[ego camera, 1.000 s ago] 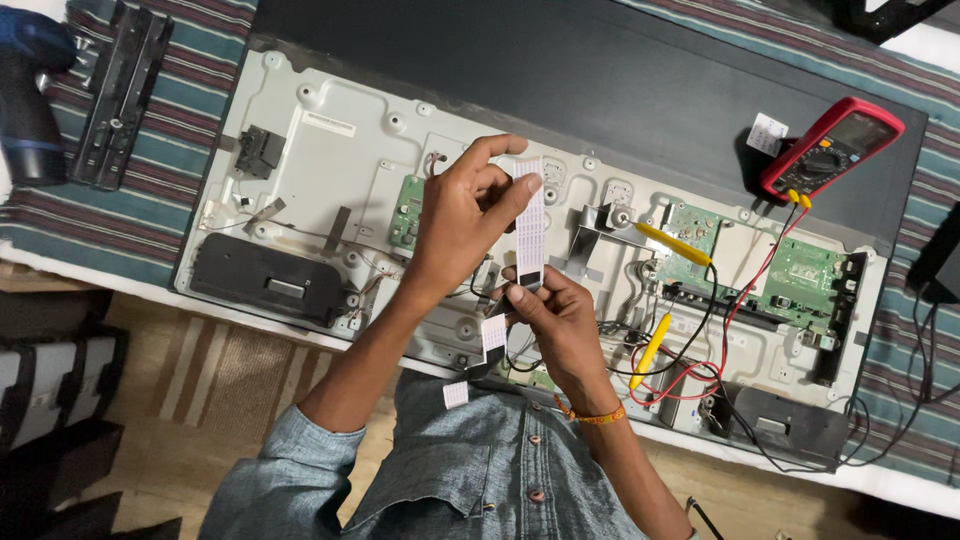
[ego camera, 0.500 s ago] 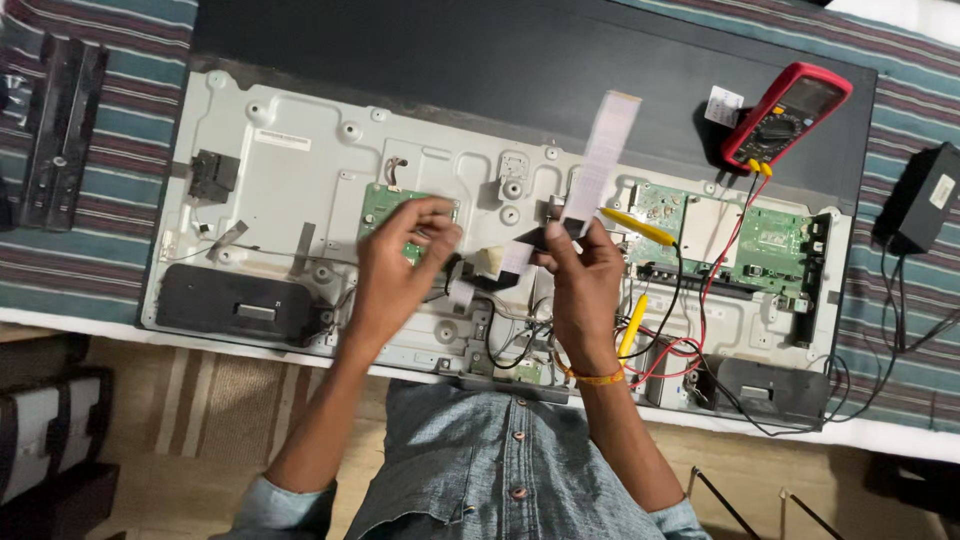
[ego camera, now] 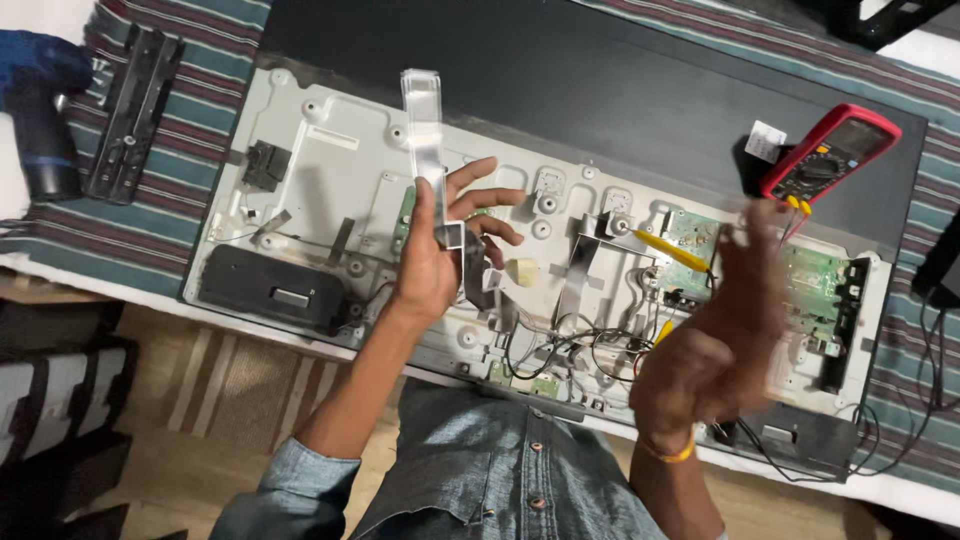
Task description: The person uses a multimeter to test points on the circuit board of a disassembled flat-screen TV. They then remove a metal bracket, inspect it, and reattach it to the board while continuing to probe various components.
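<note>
Holding a flat ribbon cable (ego camera: 428, 150) upright, your left hand (ego camera: 440, 250) pinches its lower end between thumb and fingers, the strip rising toward 12 o'clock over the bare metal back of the opened television (ego camera: 330, 180). Your right hand (ego camera: 715, 350) hangs raised at 4 o'clock from the left, blurred; its fingers look loosely spread and hold nothing that can be made out. Beneath it lies a green circuit board (ego camera: 815, 290), with yellow probes (ego camera: 672, 250) and red and black wires at its 9 o'clock side. At 1 o'clock from the right hand a red multimeter (ego camera: 830, 152) rests on the dark panel. A black speaker bar (ego camera: 270, 290) sits at 8 o'clock from the left hand. Far off at 10 o'clock, a blue cordless drill (ego camera: 40, 110) and a black bracket (ego camera: 135, 110) lie on the striped cloth (ego camera: 120, 240).
</note>
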